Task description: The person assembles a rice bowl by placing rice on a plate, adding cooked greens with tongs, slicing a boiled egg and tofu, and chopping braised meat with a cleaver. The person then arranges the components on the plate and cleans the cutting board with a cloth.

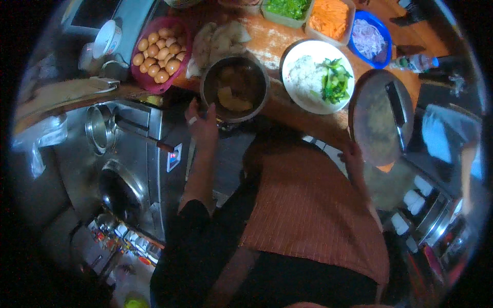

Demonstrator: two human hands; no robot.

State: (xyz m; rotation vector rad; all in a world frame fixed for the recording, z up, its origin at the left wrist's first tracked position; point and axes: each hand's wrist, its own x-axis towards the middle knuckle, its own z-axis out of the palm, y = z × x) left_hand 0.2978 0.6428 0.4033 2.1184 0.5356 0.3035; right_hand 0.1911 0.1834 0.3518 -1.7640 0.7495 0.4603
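My left hand (204, 124), with a ring on one finger, is raised beside a dark round pot (208, 95) at the front of the wooden table. Its fingers are apart and close to the pot's near left side; I cannot tell whether they touch it. Several pale brown pieces of food (233, 100) lie in the pot. My right hand (352, 155) is low by the near left edge of a round chopping board (372, 120), its fingers dim and unclear. On that board rests a cleaver (396, 105). Between pot and board stands a white plate (290, 95) with rice and cooked greens (335, 79).
A pink basket of eggs (160, 54) and a crumpled cloth (218, 41) are left of and behind the pot. Shredded carrot (328, 19), chopped greens (288, 7) and sliced onion (367, 38) fill containers at the back. A plastic bottle (413, 62) lies at right; a wok (123, 190) sits at left.
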